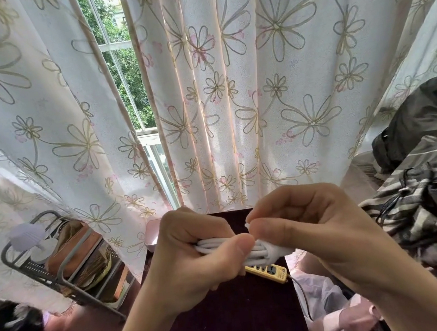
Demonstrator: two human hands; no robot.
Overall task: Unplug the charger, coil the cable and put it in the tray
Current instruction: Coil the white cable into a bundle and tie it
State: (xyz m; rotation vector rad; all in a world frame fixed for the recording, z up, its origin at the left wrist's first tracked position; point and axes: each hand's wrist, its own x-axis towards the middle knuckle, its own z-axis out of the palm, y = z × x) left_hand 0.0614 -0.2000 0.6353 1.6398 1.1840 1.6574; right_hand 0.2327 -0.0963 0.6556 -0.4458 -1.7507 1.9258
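Mid-frame, our left hand (196,263) grips the coiled cable (215,243) while our right hand (315,236) pinches its loose end, and if either grip slackens we risk the loops springing open before they reach the pink tray (150,235) behind, centre-left.

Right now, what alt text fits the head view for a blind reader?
The left hand grips a coiled white charger cable while the right hand pinches its end, above a dark maroon table. A yellow plastic power strip lies on the table beneath them; a pale pink tray sits at its far left edge.
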